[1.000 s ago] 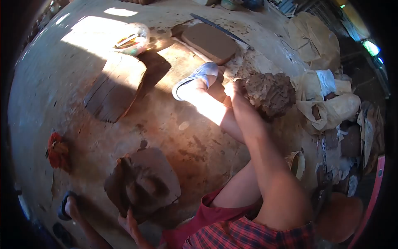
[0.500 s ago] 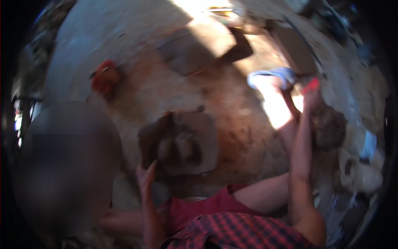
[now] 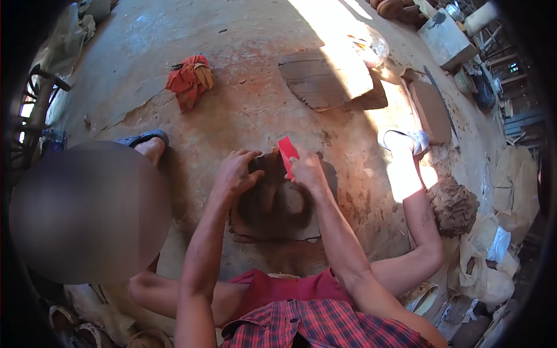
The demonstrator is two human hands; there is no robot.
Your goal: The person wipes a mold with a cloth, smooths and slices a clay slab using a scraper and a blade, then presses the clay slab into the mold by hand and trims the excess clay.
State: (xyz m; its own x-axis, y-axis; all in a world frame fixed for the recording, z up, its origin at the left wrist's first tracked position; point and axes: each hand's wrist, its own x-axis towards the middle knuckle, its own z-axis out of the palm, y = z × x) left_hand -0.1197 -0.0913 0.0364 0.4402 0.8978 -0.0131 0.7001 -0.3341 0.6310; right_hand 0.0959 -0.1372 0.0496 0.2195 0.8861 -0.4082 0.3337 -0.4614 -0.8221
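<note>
Between my legs lies a flat board (image 3: pixel 278 234) with a dark, wet-looking clay shape (image 3: pixel 272 203) on it, its surface rising and dipping. My left hand (image 3: pixel 237 172) is at the far left of the clay, thumb and fingers apart; whether it presses on the clay is unclear. At the far right of the same clay, my right hand (image 3: pixel 308 173) grips a flat red scraper (image 3: pixel 286 152), tilted upright. The hands hide parts of the clay's far side.
An orange cloth (image 3: pixel 190 82) lies at far left. Ahead are a brown slab (image 3: pixel 322 78) and a block (image 3: pixel 430 110) beside a long thin strip. A clay lump (image 3: pixel 454 206) sits by my right leg, near plastic bags (image 3: pixel 487 272).
My right hand has come from the far right, beside the clay lump, to the clay on the board, bringing the red scraper. My left hand has moved up along the clay's left side.
</note>
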